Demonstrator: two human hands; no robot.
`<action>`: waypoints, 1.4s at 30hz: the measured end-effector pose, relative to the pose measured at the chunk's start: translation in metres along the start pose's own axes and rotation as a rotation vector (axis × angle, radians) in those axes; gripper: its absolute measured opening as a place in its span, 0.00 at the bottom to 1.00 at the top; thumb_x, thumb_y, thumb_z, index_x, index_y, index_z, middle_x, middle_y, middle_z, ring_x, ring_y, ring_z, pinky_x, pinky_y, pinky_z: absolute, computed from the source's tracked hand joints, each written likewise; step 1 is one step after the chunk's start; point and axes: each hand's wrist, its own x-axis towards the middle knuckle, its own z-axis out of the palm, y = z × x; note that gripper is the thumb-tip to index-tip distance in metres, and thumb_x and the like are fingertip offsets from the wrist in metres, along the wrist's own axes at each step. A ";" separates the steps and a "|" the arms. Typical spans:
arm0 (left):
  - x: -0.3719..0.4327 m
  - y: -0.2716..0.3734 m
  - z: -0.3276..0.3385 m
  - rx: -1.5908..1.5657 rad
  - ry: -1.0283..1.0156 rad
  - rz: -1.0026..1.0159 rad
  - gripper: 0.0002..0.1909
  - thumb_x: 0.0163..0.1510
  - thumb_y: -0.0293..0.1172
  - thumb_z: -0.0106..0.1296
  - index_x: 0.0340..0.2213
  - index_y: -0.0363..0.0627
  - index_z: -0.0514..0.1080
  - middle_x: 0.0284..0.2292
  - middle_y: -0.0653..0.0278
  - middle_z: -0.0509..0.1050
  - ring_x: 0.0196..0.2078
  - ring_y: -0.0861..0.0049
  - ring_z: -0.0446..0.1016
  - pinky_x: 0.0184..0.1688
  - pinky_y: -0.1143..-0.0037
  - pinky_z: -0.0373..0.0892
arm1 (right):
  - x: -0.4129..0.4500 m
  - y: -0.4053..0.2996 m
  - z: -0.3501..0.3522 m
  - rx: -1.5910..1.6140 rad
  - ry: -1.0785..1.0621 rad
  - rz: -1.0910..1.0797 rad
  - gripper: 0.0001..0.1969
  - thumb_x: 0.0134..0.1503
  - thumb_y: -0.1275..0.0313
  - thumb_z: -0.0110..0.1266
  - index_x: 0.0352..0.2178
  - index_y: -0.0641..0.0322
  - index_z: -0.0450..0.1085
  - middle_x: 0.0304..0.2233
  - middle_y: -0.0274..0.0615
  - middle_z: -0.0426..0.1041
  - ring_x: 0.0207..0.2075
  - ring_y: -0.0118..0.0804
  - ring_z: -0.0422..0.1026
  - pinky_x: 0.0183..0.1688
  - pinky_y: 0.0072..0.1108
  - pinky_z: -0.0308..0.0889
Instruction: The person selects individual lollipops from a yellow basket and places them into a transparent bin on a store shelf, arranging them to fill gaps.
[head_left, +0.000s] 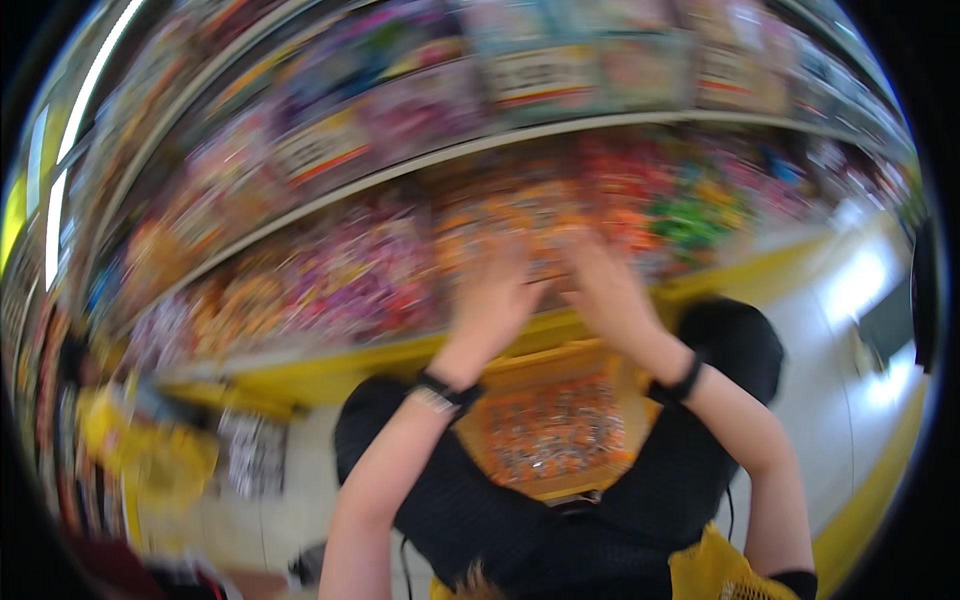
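Both of my hands reach forward over a heap of small orange-wrapped packets (517, 206) on the bottom shelf. My left hand (491, 296) lies flat over the heap's near left part, its thumb spread inward. Beside it, my right hand (609, 289) is held much the same way, thumb pointing towards the left one. Nothing shows in either hand, though motion blur hides the fingertips and whether they touch the packets. Between my knees stands a cardboard box (559, 354) with many similar orange and silver packets (555, 431) inside.
Pink and purple packets (364, 266) lie left of the heap, red and green ones (694, 210) right. A white shelf edge (480, 150) with price cards runs above. The shelf base is yellow (315, 375). Yellow bags (150, 450) are at the left, on or above the tiled floor (817, 420).
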 end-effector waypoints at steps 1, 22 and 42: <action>0.007 -0.002 0.009 -0.003 -0.035 -0.011 0.29 0.57 0.43 0.45 0.58 0.46 0.57 0.57 0.50 0.60 0.61 0.51 0.53 0.60 0.56 0.52 | -0.004 0.005 0.001 -0.069 -0.009 -0.002 0.33 0.50 0.67 0.56 0.57 0.58 0.56 0.58 0.46 0.58 0.61 0.44 0.55 0.61 0.43 0.46; 0.007 0.022 0.034 -0.184 0.224 0.112 0.19 0.50 0.30 0.50 0.45 0.41 0.70 0.47 0.56 0.71 0.51 0.58 0.67 0.55 0.63 0.61 | -0.039 0.017 -0.014 -0.003 -0.151 -0.106 0.31 0.50 0.75 0.49 0.58 0.60 0.55 0.61 0.44 0.55 0.63 0.41 0.52 0.63 0.40 0.43; -0.255 0.013 0.250 -0.483 -0.753 -0.461 0.13 0.51 0.24 0.48 0.40 0.42 0.72 0.39 0.52 0.71 0.39 0.57 0.73 0.41 0.66 0.69 | -0.245 0.064 0.200 0.465 -1.124 0.449 0.13 0.52 0.70 0.48 0.37 0.60 0.74 0.31 0.50 0.76 0.32 0.51 0.74 0.38 0.36 0.69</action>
